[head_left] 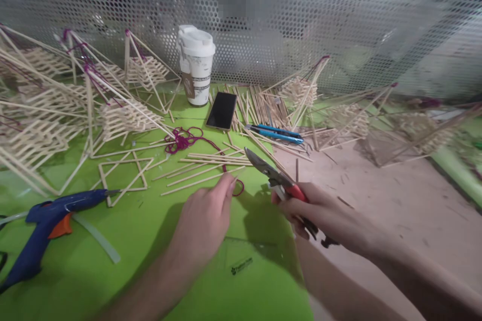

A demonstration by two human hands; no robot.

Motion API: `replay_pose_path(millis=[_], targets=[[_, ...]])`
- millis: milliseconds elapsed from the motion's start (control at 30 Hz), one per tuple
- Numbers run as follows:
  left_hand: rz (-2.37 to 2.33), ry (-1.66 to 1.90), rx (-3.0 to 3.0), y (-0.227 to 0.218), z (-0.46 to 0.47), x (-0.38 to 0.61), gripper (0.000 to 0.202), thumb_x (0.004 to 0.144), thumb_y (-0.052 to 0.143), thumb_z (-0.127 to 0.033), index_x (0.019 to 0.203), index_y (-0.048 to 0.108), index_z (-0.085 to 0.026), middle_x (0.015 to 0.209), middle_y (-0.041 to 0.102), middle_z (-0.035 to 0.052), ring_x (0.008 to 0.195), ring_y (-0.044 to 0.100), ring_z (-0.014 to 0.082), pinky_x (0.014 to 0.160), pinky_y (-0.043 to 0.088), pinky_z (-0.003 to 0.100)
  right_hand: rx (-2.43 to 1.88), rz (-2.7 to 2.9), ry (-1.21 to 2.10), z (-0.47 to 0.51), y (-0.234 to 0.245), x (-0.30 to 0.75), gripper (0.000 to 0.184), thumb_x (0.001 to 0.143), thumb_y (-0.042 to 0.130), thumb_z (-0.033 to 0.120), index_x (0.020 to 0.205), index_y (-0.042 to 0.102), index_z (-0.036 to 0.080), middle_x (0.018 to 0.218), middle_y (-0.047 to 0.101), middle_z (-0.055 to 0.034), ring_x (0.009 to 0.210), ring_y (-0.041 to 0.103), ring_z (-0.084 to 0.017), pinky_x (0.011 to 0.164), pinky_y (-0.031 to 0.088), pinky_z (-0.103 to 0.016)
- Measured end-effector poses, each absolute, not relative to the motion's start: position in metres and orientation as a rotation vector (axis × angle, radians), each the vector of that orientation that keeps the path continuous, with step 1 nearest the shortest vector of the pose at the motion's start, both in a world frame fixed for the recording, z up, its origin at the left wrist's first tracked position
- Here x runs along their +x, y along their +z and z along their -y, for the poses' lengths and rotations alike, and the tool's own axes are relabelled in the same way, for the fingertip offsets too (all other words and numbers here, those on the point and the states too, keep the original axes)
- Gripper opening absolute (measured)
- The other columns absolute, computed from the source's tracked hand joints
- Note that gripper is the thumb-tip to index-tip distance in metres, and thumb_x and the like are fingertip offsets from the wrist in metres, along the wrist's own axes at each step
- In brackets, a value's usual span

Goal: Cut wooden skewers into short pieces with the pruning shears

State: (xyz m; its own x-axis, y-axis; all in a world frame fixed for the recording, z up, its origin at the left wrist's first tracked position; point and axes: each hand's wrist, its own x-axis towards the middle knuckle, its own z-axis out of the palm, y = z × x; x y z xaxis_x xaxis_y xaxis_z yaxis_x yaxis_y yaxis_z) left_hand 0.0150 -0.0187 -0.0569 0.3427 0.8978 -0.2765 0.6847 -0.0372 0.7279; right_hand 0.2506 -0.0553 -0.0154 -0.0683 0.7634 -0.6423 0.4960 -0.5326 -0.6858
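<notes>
Head view took in a bench spread with a smooth, bright green sheet (271, 301), whose right edge gave way to a matt, pinkish-brown surface (399, 188). From where I stood, the person's left hand (207, 213) was over the middle of the sheet, thumb and forefinger pinched on a slim pale stick (238, 175), only its tip showing. A loop of crimson-purple thread (181, 140) curled just beside those fingertips; I couldn't tell whether they held it too. The right hand (312, 205), above the sheet's right edge, was wrapped around red-handled pruners (279, 178), dull steel tapering toward the far edge; how far the blades were parted I couldn't tell.

Loose round wooden sticks (216, 162) fanned out beyond the left hand. Near the left edge, a blue plastic glue gun (71, 205) with an orange trigger lay beside a cloudy, translucent strip (98, 238), its nozzle touching or nearly touching a flat star of crossed sticks (124, 175). Spiky pyramid frames (131, 118), with slatted, log-pile middles and thread-bound peaks, crowded the far left corner. Toward the far edge, before a perforated metal screen (339, 25), were an upright lidded cup (196, 70), a glossy black phone (221, 111) and a blue cutter (276, 133).
</notes>
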Motion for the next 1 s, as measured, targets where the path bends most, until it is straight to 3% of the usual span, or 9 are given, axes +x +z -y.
replay_pose_path(millis=[100, 200, 333, 500, 600, 700, 867, 1000], targets=[[-1.386, 0.416, 1.77, -0.054, 0.02, 0.014, 0.043, 0.107, 0.034, -0.033, 0.114, 0.073, -0.017, 0.054, 0.053, 0.0014, 0.038, 0.037, 0.0146, 0.04, 0.026, 0.026, -1.888, 1.254, 1.68, 0.058, -0.016, 0.254, 0.03, 0.091, 0.057, 0.03, 0.115, 0.071, 0.019, 0.086, 0.068, -0.0026, 0.078, 0.066, -0.02, 0.072, 0.053, -0.03], [-1.356, 0.51, 1.746, -0.051, 0.021, 0.014, 0.04, 0.106, 0.036, -0.038, 0.108, 0.072, -0.018, 0.053, 0.05, -0.0009, 0.038, 0.035, 0.0131, 0.04, 0.023, 0.025, -1.926, 1.246, 1.642, 0.061, -0.015, 0.254, 0.034, 0.086, 0.058, 0.027, 0.114, 0.076, 0.021, 0.102, 0.073, -0.0056, 0.097, 0.067, -0.023, 0.084, 0.053, -0.032], [-1.339, 0.548, 1.711, -0.048, 0.021, 0.014, 0.036, 0.106, 0.038, -0.041, 0.098, 0.066, -0.02, 0.054, 0.049, -0.0027, 0.039, 0.035, 0.0119, 0.04, 0.02, 0.024, -1.931, 1.201, 1.647, 0.063, -0.015, 0.252, 0.042, 0.082, 0.057, 0.027, 0.118, 0.078, 0.021, 0.107, 0.075, -0.0077, 0.114, 0.067, -0.029, 0.084, 0.055, -0.034], [-1.275, 0.609, 1.6, -0.045, 0.018, 0.012, 0.041, 0.106, 0.037, -0.052, 0.087, 0.059, -0.022, 0.057, 0.05, -0.0027, 0.044, 0.04, 0.0117, 0.043, 0.028, 0.024, -1.874, 1.116, 1.691, 0.062, -0.011, 0.249, 0.047, 0.072, 0.064, 0.032, 0.115, 0.081, 0.021, 0.119, 0.076, -0.0079, 0.123, 0.065, -0.033, 0.098, 0.055, -0.039], [-1.204, 0.632, 1.409, -0.04, 0.015, 0.01, 0.042, 0.102, 0.049, -0.06, 0.107, 0.065, -0.022, 0.057, 0.05, -0.0053, 0.046, 0.041, 0.0121, 0.044, 0.031, 0.023, -1.774, 1.044, 1.799, 0.064, -0.009, 0.248, 0.047, 0.071, 0.065, 0.03, 0.114, 0.081, 0.021, 0.122, 0.076, -0.0067, 0.121, 0.065, -0.031, 0.102, 0.054, -0.039], [-1.178, 0.642, 1.266, -0.035, 0.012, 0.008, 0.048, 0.095, 0.064, -0.06, 0.125, 0.067, -0.023, 0.056, 0.046, -0.0084, 0.046, 0.037, 0.0106, 0.044, 0.029, 0.022, -1.645, 1.034, 1.93, 0.066, -0.01, 0.244, 0.05, 0.07, 0.064, 0.024, 0.116, 0.081, 0.021, 0.114, 0.078, -0.0063, 0.11, 0.068, -0.029, 0.095, 0.056, -0.038], [-1.127, 0.675, 1.198, -0.036, 0.009, 0.005, 0.034, 0.097, 0.065, -0.051, 0.097, 0.074, -0.019, 0.053, 0.043, -0.0085, 0.046, 0.034, 0.0079, 0.05, 0.033, 0.023, -1.554, 1.082, 2.084, 0.067, -0.015, 0.238, 0.055, 0.069, 0.061, 0.022, 0.12, 0.079, 0.02, 0.088, 0.074, -0.0035, 0.082, 0.068, -0.021, 0.076, 0.056, -0.032], [-1.08, 0.697, 1.146, -0.04, 0.008, 0.004, 0.028, 0.098, 0.066, -0.046, 0.095, 0.074, -0.019, 0.053, 0.043, -0.0091, 0.046, 0.034, 0.0069, 0.051, 0.033, 0.023, -1.482, 1.039, 2.146, 0.066, -0.019, 0.239, 0.058, 0.07, 0.06, 0.023, 0.126, 0.074, 0.02, 0.098, 0.072, -0.0043, 0.085, 0.07, -0.021, 0.079, 0.057, -0.033]])
